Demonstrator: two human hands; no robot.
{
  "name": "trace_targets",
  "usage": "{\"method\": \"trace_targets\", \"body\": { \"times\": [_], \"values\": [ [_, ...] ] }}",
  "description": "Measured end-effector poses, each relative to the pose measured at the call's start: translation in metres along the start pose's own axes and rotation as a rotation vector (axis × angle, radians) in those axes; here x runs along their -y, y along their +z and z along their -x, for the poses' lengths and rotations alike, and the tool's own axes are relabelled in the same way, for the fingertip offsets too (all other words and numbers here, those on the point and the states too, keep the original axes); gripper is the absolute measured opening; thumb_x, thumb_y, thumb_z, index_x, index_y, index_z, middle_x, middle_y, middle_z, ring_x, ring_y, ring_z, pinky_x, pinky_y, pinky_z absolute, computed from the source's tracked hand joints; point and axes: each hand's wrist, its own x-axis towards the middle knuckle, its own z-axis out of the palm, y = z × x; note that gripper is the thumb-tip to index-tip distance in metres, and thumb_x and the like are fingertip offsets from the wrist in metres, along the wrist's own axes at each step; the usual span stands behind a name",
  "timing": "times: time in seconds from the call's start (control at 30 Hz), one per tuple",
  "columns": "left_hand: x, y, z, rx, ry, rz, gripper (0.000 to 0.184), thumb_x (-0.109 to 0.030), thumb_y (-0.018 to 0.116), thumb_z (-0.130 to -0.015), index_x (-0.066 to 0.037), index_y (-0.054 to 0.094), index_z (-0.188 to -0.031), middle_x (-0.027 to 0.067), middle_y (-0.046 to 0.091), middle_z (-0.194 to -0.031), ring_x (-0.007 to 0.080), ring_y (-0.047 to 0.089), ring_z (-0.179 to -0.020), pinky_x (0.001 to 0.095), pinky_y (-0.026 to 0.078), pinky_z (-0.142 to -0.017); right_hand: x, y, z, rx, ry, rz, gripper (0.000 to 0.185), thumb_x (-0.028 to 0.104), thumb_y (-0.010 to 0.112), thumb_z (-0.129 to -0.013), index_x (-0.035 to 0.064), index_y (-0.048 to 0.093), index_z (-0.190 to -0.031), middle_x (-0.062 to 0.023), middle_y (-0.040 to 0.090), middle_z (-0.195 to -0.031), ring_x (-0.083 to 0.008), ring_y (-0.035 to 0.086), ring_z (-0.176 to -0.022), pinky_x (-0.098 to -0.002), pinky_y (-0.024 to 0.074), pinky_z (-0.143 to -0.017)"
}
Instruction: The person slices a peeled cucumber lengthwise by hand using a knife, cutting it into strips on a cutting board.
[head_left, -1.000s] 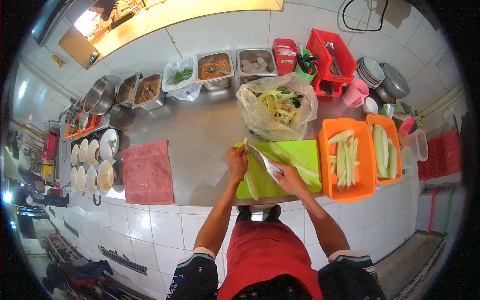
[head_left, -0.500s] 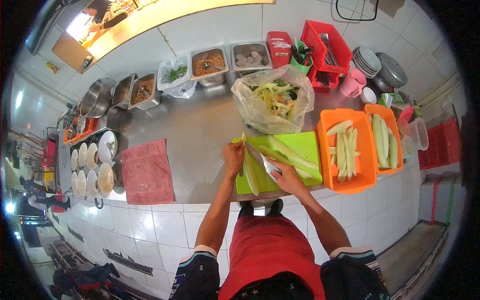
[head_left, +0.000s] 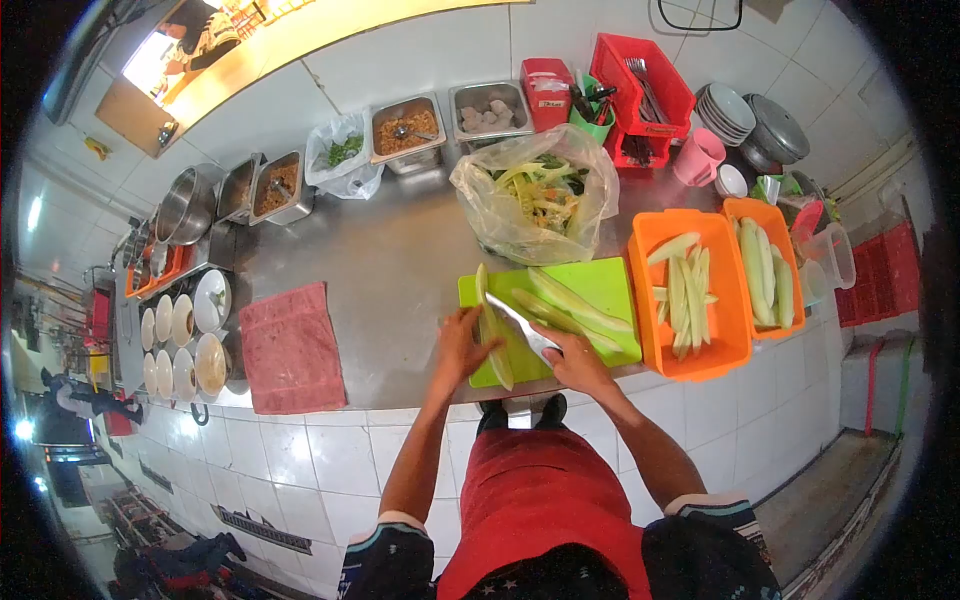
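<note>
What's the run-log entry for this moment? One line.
left hand: open, at pale vegetable piece | right hand: gripping knife | knife tip: at piece | surface: green cutting board

The right hand (head_left: 572,360) is curled closed in a grip, its forearm (head_left: 645,438) slanting back toward the body. Left of that grip and apart from it, the left hand (head_left: 461,345) is open, fingers spread, its wrist (head_left: 443,385) nearer the body.
</note>
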Motion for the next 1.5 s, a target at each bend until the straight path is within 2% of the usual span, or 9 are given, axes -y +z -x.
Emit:
{"method": "trace_targets", "body": {
  "times": [0.03,0.1,0.2,0.33,0.6,0.77,1.0,1.17,1.5],
  "values": [
    [-0.006,-0.004,0.016,0.004,-0.002,-0.001,0.073,-0.034,0.083,-0.072,-0.004,0.056,-0.134,0.0201,0.056,-0.134,0.0348,0.056,-0.117,0.0452,0.044,-0.094,-0.001,0.0,0.0,0.021,0.018,-0.004,0.05,0.007,0.058,-0.089,0.0182,0.054,-0.138,-0.0253,0.062,-0.119,-0.0425,0.06,-0.108,-0.0449,0.0475,-0.094],
    [-0.015,-0.011,0.043,0.173,0.05,-0.047,0.112,-0.046,0.089,-0.057,-0.007,0.036,-0.148,0.0152,0.035,-0.153,0.0368,0.037,-0.134,0.0531,0.031,-0.103,-0.003,0.0,-0.001,0.046,0.058,-0.006,0.05,0.007,0.058,-0.09,0.0193,0.054,-0.138,-0.0253,0.062,-0.118,-0.0428,0.061,-0.106,-0.0454,0.0478,-0.092],
    [-0.011,0.004,0.055,0.085,0.108,-0.102,0.126,-0.051,0.091,-0.049,-0.007,0.03,-0.151,0.0128,0.03,-0.156,0.0355,0.035,-0.135,0.0548,0.027,-0.103,-0.003,-0.002,-0.003,0.084,0.095,-0.012,0.05,0.008,0.057,-0.09,0.0209,0.054,-0.138,-0.0254,0.063,-0.116,-0.0428,0.061,-0.103,-0.046,0.0483,-0.09],
    [-0.009,0.016,0.055,-0.023,0.172,-0.158,0.127,-0.046,0.091,-0.047,-0.004,0.03,-0.15,0.0113,0.029,-0.157,0.0354,0.035,-0.134,0.0547,0.027,-0.104,-0.015,0.002,-0.004,0.033,0.007,0.023,0.05,0.009,0.057,-0.091,0.0225,0.053,-0.139,-0.0258,0.064,-0.113,-0.0423,0.063,-0.1,-0.0454,0.0491,-0.087],
    [-0.014,0.001,0.045,0.076,0.155,-0.219,0.124,-0.049,0.089,-0.053,-0.005,0.028,-0.151,0.0134,0.027,-0.159,0.0359,0.034,-0.137,0.0562,0.02,-0.109,-0.011,-0.007,-0.014,0.11,0.057,0.017,0.049,0.01,0.056,-0.092,0.023,0.053,-0.139,-0.0249,0.063,-0.118,-0.0396,0.062,-0.104,-0.0443,0.0482,-0.091],
    [-0.011,0.001,0.045,0.078,0.164,-0.22,0.123,-0.051,0.089,-0.054,-0.006,0.029,-0.151,0.0133,0.027,-0.159,0.0365,0.034,-0.138,0.0571,0.019,-0.11,-0.004,-0.015,-0.004,0.157,0.052,-0.013,0.05,0.004,0.057,-0.09,0.0145,0.053,-0.139,-0.0213,0.059,-0.13,-0.0353,0.059,-0.117,-0.0382,0.044,-0.1],
    [-0.009,0.001,0.046,0.065,0.179,-0.209,0.122,-0.05,0.09,-0.053,-0.006,0.03,-0.151,0.012,0.026,-0.159,0.0359,0.034,-0.138,0.0557,0.02,-0.11,-0.011,-0.015,0.006,0.143,0.005,0.006,0.049,0.009,0.059,-0.091,0.02,0.054,-0.138,-0.0218,0.062,-0.124,-0.0386,0.061,-0.109,-0.0417,0.0473,-0.095],
    [-0.009,0.003,0.046,0.036,0.186,-0.195,0.121,-0.049,0.089,-0.052,-0.007,0.031,-0.15,0.0102,0.027,-0.159,0.0344,0.035,-0.136,0.0579,0.023,-0.108,-0.002,-0.022,0.018,0.224,0.122,0.048,0.052,0.004,0.058,-0.09,0.0191,0.053,-0.14,-0.0216,0.063,-0.124,-0.0336,0.065,-0.104,-0.036,0.0489,-0.09],
    [-0.016,0.0,0.047,0.046,0.158,-0.197,0.121,-0.047,0.089,-0.052,-0.006,0.032,-0.15,0.0102,0.03,-0.157,0.0338,0.035,-0.136,0.055,0.022,-0.109,0.007,-0.031,0.043,0.337,0.319,0.067,0.052,0.007,0.057,-0.091,0.0202,0.052,-0.141,-0.0214,0.064,-0.12,-0.0338,0.066,-0.099,-0.0371,0.0497,-0.088]
  ]
}}
